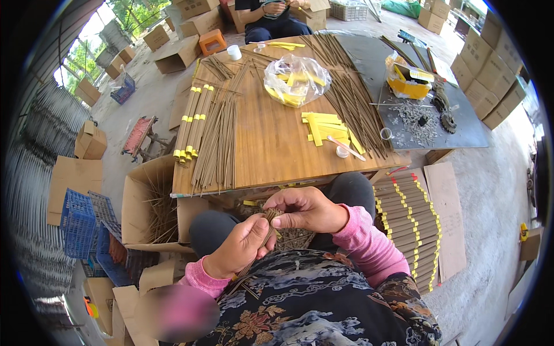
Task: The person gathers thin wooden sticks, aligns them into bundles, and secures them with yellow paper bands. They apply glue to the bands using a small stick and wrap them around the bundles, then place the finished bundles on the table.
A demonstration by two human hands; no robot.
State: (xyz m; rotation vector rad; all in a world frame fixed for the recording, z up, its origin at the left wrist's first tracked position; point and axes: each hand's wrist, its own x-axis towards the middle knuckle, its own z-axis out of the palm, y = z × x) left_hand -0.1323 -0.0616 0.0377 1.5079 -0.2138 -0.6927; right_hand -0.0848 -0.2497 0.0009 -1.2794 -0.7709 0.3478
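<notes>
In my lap, just off the near edge of the table, I hold a bundle of thin brown incense sticks (272,215). My left hand (238,249) is wrapped round the bundle, whose lower part passes under that hand toward my body. At its top end the fingers and thumb of my right hand (310,211) close on the sticks. Loose incense sticks (216,144) lie at the table's left, next to finished bundles (193,124) with yellow bands. A stack of yellow paper strips (329,128) is in front of me, beside a small white pot (342,151) and a flat stick (346,147).
On the wooden table (271,164) rests a clear bag of yellow strips (296,81). Banded bundles (407,228) lie in rows low at my right. A cardboard box of sticks (134,210) stands at my left. Across the table sits another person (274,20).
</notes>
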